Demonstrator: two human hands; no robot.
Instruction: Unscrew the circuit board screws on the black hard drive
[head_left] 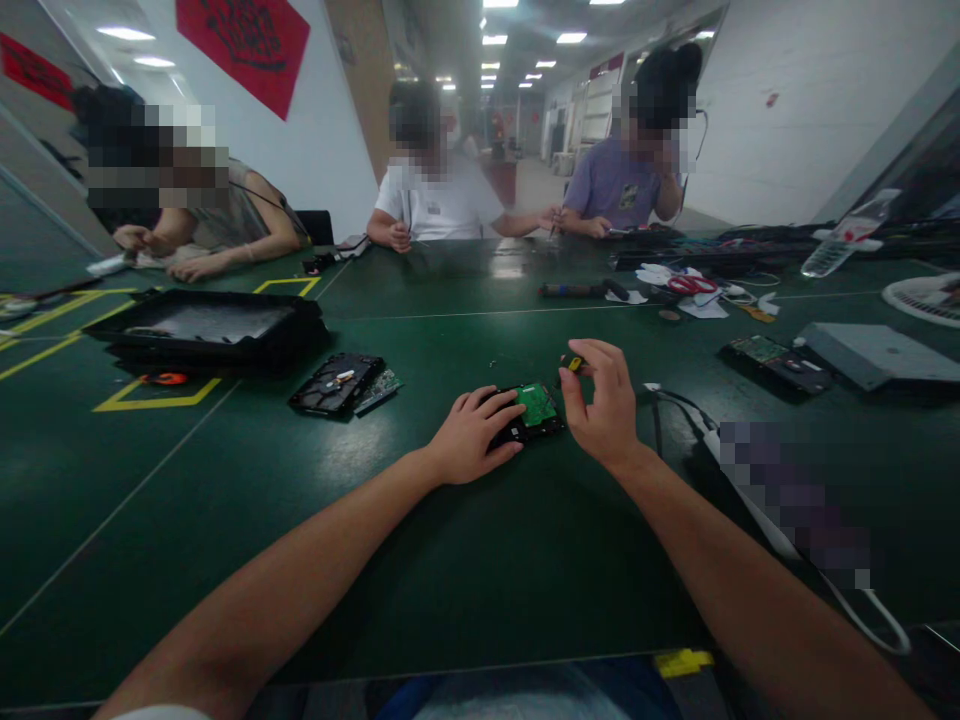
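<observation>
A black hard drive with a green circuit board [537, 404] lies on the green table, board side up. My left hand [476, 437] rests over its left part, with fingers across the top and the thumb along the near edge, holding it. Just right of the drive, my right hand [602, 405] is raised and pinches a small black-and-yellow screwdriver [574, 364] between thumb and fingers. Its tip is hard to make out. To the left sits another black hard drive [337, 384], with a loose circuit board [379, 391] against its right side.
Black trays [217, 325] stand at the left. On the right are another drive [776, 362], a silver metal box [881, 352], a white power strip [750, 490] and red-handled scissors [691, 285]. A plastic bottle [847, 235] is farther back. Three people sit across the table.
</observation>
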